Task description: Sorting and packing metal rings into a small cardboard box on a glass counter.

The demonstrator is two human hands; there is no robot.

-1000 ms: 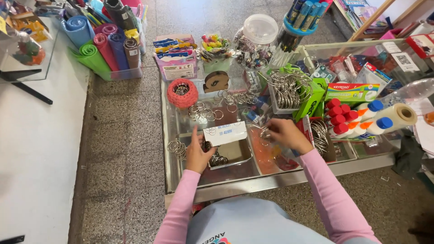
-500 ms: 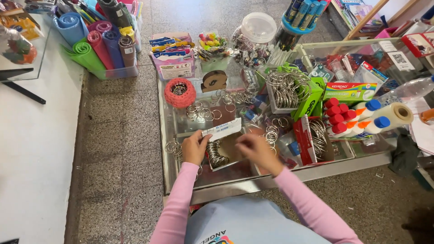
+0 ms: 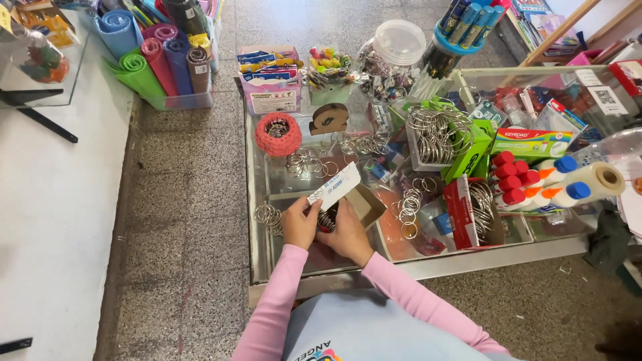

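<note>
Head view: both hands sit close together near the front edge of the glass counter [image 3: 257,220]. The left hand [image 3: 301,224] pinches the white flap of a small cardboard box [image 3: 348,197], and the right hand [image 3: 349,230] curls its fingers into the metal rings [image 3: 326,220] inside. Looks like the box-filling step; next wants a clean grab. Further back, loose rings [image 3: 304,160] and a red crochet holder [image 3: 279,134].

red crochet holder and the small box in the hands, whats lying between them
In the head view, loose metal rings lie scattered on the glass counter between the red crochet holder and the small cardboard box that both hands hold.
</note>
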